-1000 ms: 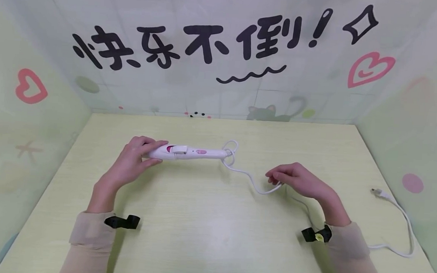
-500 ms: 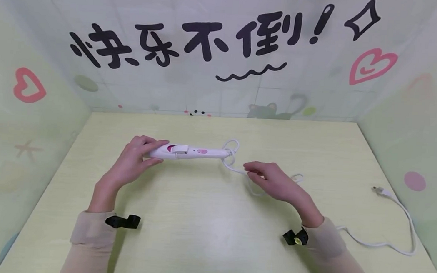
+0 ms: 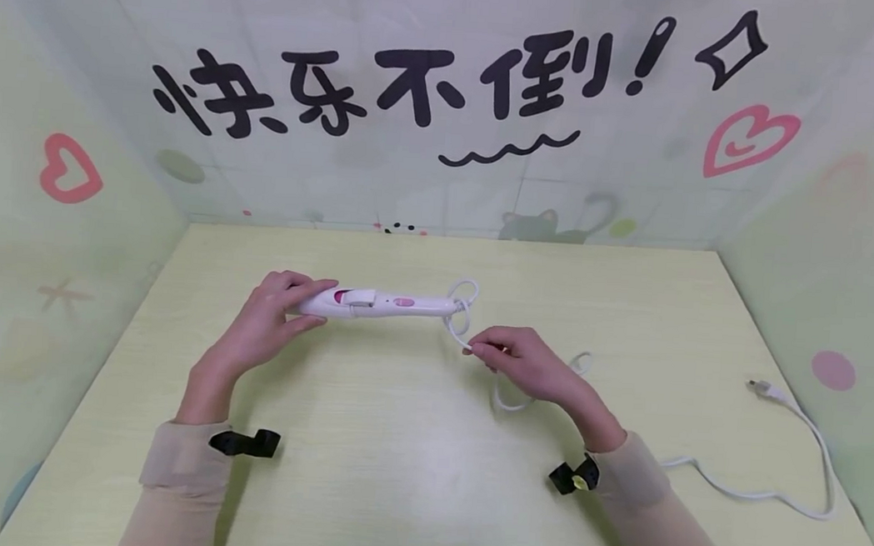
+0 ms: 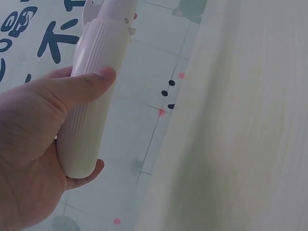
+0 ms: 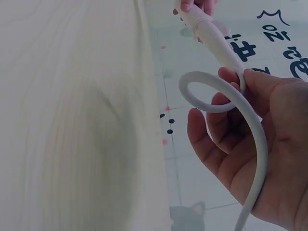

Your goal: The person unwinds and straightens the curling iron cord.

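Note:
A white hair iron [image 3: 382,306] with a pink button lies level above the table in the head view. My left hand [image 3: 257,320] grips its wide end, thumb along the ribbed casing [image 4: 94,110] in the left wrist view. From the narrow end comes a white power cord [image 3: 510,408], with small loops hanging there. My right hand [image 3: 525,362] pinches the cord just right of those loops, between thumb and index finger. In the right wrist view a loop of the cord [image 5: 260,144] passes in front of the palm, the other fingers loosely bent.
The cord runs on behind the right forearm to a plug [image 3: 764,391] on the right side of the pale wooden table [image 3: 394,487]. A printed backdrop [image 3: 398,179] stands at the back, with side walls left and right.
My right hand has moved left along the cord, closer to the hair iron, and now pinches it near the narrow end. My left hand and the hair iron have stayed in place.

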Demonstrator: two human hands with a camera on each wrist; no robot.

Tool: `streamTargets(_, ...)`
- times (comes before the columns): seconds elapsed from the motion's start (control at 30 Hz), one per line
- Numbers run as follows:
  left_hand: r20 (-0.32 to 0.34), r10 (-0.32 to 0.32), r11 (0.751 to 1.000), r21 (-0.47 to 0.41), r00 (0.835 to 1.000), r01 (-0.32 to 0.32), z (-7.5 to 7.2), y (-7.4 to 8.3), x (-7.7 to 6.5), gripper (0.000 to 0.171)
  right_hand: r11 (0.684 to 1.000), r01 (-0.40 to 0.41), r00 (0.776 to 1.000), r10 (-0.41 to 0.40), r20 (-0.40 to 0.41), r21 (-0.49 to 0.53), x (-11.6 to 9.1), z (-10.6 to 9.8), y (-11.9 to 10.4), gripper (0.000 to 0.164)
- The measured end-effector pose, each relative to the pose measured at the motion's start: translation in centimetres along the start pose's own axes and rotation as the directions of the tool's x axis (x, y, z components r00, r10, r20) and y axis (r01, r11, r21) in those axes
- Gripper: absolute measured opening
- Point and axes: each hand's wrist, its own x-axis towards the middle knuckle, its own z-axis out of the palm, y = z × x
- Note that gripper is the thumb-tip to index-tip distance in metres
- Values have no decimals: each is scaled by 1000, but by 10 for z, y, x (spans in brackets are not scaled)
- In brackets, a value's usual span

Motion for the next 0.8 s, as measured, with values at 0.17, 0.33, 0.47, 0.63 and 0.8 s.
streamTargets(0.17, 12, -14, 1000, -15, 1000, 14, -3, -4, -5, 57, 997, -48, 998, 46, -42, -56, -6, -9, 4, 19)
streamTargets(0.33, 25, -17, 1000, -11, 1000, 18, -4, -4, -8, 57, 983, -127, 989, 115, -96, -133, -6, -19, 12, 20)
streamTargets(0.47, 44, -9, 1000, -26, 999, 10, -4, -4, -8, 57, 973, -180, 978, 161, -136, -147, -3, -21, 16, 19)
streamTargets(0.63, 52, -5, 1000, -24, 999, 7, -5, -4, -10, 56, 970, -206, 964, 178, -197, -131, -1, -20, 16, 18)
streamTargets(0.8, 44, -9, 1000, -12, 999, 10, -7, -7, -14, 55, 967, -228, 948, 192, -254, -118, -2, -20, 17, 15)
